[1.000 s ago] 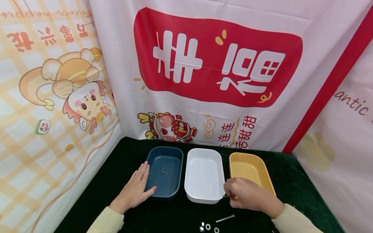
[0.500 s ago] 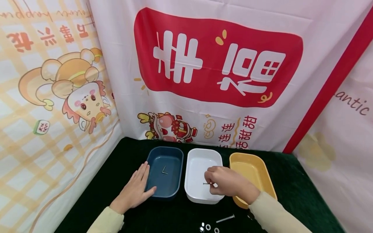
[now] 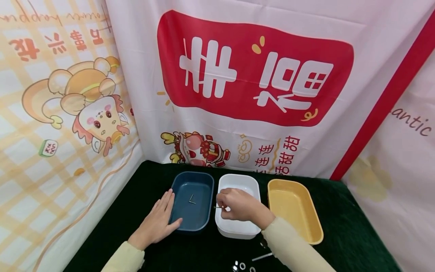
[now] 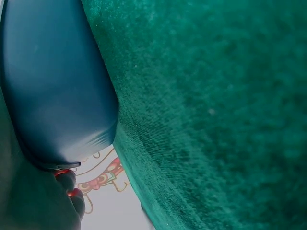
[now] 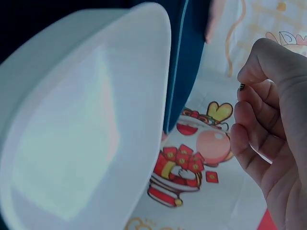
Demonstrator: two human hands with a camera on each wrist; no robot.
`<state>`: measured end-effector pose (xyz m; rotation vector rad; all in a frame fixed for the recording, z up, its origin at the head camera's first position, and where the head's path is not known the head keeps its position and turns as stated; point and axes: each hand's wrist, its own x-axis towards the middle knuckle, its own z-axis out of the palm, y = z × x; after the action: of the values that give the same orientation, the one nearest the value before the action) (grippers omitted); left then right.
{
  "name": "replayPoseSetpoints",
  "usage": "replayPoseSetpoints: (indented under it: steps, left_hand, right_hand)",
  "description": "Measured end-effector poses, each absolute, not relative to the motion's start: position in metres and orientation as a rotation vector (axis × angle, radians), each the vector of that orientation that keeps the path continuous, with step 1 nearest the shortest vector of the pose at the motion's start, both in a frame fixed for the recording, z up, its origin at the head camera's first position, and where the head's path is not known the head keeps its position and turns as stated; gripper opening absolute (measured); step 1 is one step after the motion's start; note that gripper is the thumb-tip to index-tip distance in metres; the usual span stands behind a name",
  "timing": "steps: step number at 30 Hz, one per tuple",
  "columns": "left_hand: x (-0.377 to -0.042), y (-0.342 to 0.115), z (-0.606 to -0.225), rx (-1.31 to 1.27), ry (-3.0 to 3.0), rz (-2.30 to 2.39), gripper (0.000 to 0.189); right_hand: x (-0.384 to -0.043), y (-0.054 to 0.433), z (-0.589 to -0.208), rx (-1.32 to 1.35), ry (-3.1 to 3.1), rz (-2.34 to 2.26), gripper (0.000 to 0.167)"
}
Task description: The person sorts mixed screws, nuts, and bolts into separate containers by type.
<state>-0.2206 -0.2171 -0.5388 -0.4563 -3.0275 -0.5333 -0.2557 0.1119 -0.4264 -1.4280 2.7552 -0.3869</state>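
Observation:
My right hand pinches a small screw between thumb and forefinger, above the white tray. The screw points left, toward the blue tray; in the right wrist view only its tiny end peeks out of the fingertips. My left hand lies with straight fingers along the left rim of the blue tray. Two thin screws lie in a V shape on that tray's floor. From the left wrist, the tray's outer side fills the upper left.
To the right stands a yellow tray, partly behind my right sleeve. Near the front lie a long bolt, two washers and a nut on the dark green cloth. A printed curtain hangs behind.
My right hand has moved left with the screw, from the gap between the yellow and white trays to the white tray's left side. The left hand has stayed put.

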Motion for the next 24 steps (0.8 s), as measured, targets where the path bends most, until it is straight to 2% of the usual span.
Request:
replayPoseSetpoints:
  steps: [16, 19, 22, 24]
  left_hand:
    - [-0.222, -0.217, -0.542, -0.477, -3.003, -0.541, 0.1]
    - [-0.222, -0.218, -0.543, -0.481, -3.005, -0.544, 0.1]
    - [-0.221, -0.218, -0.543, -0.481, -3.007, -0.547, 0.1]
    - [-0.222, -0.218, -0.542, -0.488, -3.001, -0.548, 0.099]
  right_hand:
    - [-0.272, 0.052, -0.443, -1.508, 2.76, -0.373, 0.018]
    - [-0.276, 0.044, -0.445, -1.512, 2.757, -0.353, 0.016]
    - [-0.277, 0.037, -0.444, -1.504, 2.759, -0.319, 0.007]
    - [-0.277, 0.034, -0.443, -1.488, 2.772, -0.293, 0.01]
